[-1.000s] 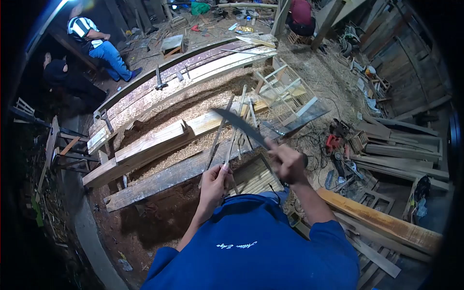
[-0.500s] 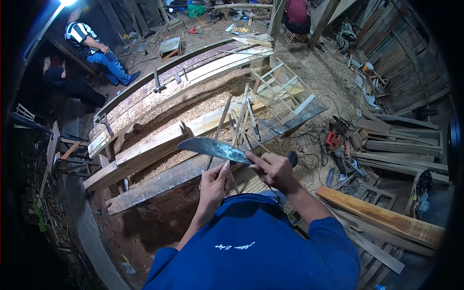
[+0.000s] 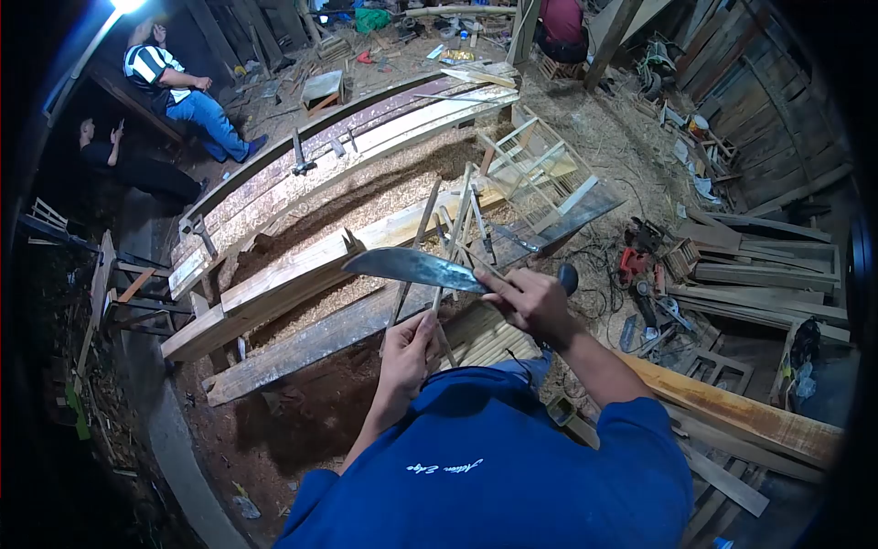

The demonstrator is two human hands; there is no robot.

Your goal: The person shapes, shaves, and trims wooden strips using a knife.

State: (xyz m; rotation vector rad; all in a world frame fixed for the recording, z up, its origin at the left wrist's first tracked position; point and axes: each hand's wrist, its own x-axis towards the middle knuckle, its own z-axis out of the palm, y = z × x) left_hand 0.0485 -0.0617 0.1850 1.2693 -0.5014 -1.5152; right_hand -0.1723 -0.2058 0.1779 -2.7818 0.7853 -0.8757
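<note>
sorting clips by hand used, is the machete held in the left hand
No, the right hand is closed around the machete, with the dark end of its handle showing beyond that hand.

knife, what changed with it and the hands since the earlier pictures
The knife has swung, its tip now farther left and lower in view. Nothing was let go: the right hand still grips it, the left hand still pinches a thin strip.

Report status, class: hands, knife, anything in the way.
Right hand gripping knife. Left hand pinching thin strip. Knife blocks view of part of thin strip; contact unclear.
</note>
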